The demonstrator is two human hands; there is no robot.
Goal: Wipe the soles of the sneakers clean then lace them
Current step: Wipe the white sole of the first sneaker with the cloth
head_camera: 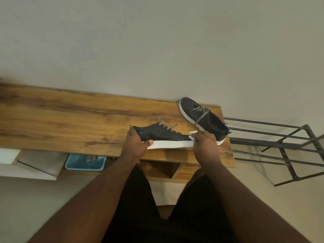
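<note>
Wood-grain tabletop (70, 120) ran across the view against a pale wall, with a blue tray (85, 163) tucked on a lower level beneath its front edge at the left. Moving right, the left hand (136, 143) was clamped on one end of the near sneaker (163, 135), thumb pressed on the white sole (171, 144) and fingers wrapped over the dark upper, tipping the shoe onto its side so the sole faced the person. At the other end of that sole the right hand (204, 142) was closed around a small white wipe (193, 132), pressed against the rim of the sole; how much of the wipe touched the rubber could not be told. Striped laces (165, 126) on this shoe hung loose and only partly threaded. Beyond and to the right, the second sneaker (204, 118) stood upright on the table's far corner, apart from both hands, its laces loosely crossed. A dark metal rack (273, 146) stood past the table's right end. Judging by the pose, wiping was under way and lacing not begun. To do it well, the left hand should brace the shoe firmly against the table while the wipe is drawn in long, firm strokes along the sole's length, refolded to a clean face as it soils.
</note>
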